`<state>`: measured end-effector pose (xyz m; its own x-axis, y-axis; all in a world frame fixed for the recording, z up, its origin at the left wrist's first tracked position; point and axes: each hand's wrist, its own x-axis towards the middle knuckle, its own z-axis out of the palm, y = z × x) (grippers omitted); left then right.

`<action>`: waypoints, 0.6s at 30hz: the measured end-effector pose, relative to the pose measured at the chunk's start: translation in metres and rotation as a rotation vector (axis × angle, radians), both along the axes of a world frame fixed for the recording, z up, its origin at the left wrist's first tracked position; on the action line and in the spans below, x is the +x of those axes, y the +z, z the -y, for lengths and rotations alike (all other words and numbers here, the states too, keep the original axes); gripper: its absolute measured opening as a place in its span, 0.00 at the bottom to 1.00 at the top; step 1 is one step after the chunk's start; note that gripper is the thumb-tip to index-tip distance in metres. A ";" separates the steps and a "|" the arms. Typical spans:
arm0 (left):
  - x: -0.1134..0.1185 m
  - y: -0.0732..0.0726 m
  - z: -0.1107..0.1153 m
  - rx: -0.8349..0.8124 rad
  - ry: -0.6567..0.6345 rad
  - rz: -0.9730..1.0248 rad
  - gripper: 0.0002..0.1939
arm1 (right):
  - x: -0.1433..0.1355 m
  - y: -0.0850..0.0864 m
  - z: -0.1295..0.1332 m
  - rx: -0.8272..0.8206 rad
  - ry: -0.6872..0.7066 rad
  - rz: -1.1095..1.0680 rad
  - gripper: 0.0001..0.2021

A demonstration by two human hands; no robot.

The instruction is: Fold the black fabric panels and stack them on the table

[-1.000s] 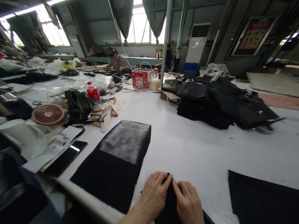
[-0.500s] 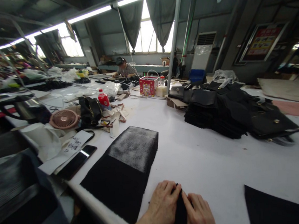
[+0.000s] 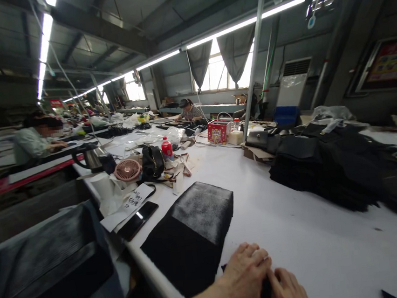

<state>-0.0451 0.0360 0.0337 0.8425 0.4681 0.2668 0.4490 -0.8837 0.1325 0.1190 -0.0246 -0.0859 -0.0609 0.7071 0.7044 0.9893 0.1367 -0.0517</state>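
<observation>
Your grip is on the black piece (image 3: pixel 266 296), with left hand (image 3: pixel 247 275) and right hand (image 3: pixel 289 291) curled over it and fingertips close together; you hide too much for me to tell whether they pinch or only press. That piece lies on the table (image 3: pixel 319 240) at its near side. I judge the work on it to be in progress, though any finished part is hidden and what is left can't be told. Just beside your left hand lies the black stack (image 3: pixel 180 249), its far part greyish; it crowds your left forearm. Beyond are a phone (image 3: pixel 138 220), a handwritten note (image 3: pixel 130 205), a pink fan (image 3: pixel 127 170) and a red bottle (image 3: pixel 166 148). Farther off stands a red box (image 3: pixel 219 133), and a dark pile of bags (image 3: pixel 327 169) takes up the right, well apart from you.
</observation>
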 end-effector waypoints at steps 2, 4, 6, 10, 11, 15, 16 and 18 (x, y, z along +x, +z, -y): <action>0.002 -0.006 -0.002 -0.020 -0.017 -0.036 0.13 | -0.006 0.014 0.003 -0.041 -0.015 -0.018 0.17; 0.004 -0.015 -0.003 -0.024 0.000 -0.045 0.12 | -0.012 0.028 0.008 -0.103 -0.044 -0.059 0.18; 0.004 -0.022 -0.003 -0.011 0.013 -0.027 0.16 | -0.015 0.039 0.014 -0.151 -0.054 -0.097 0.18; 0.001 -0.029 -0.004 0.000 0.015 0.003 0.21 | -0.015 0.048 0.027 -0.201 -0.064 -0.140 0.18; 0.000 -0.029 -0.004 0.005 0.008 0.002 0.21 | -0.015 0.048 0.030 -0.207 -0.065 -0.142 0.18; -0.002 -0.026 -0.006 0.046 -0.023 -0.024 0.18 | -0.011 0.047 0.042 -0.213 -0.066 -0.149 0.18; -0.002 -0.025 -0.006 0.055 -0.028 -0.036 0.18 | -0.010 0.046 0.044 -0.213 -0.067 -0.152 0.18; 0.000 -0.022 -0.005 0.070 -0.038 -0.072 0.19 | -0.009 0.045 0.049 -0.212 -0.073 -0.158 0.19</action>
<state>-0.0450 0.0409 0.0118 0.8774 0.4176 0.2361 0.4210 -0.9062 0.0382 0.1104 -0.0734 -0.0413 0.0944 0.8384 0.5368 0.9734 0.0353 -0.2264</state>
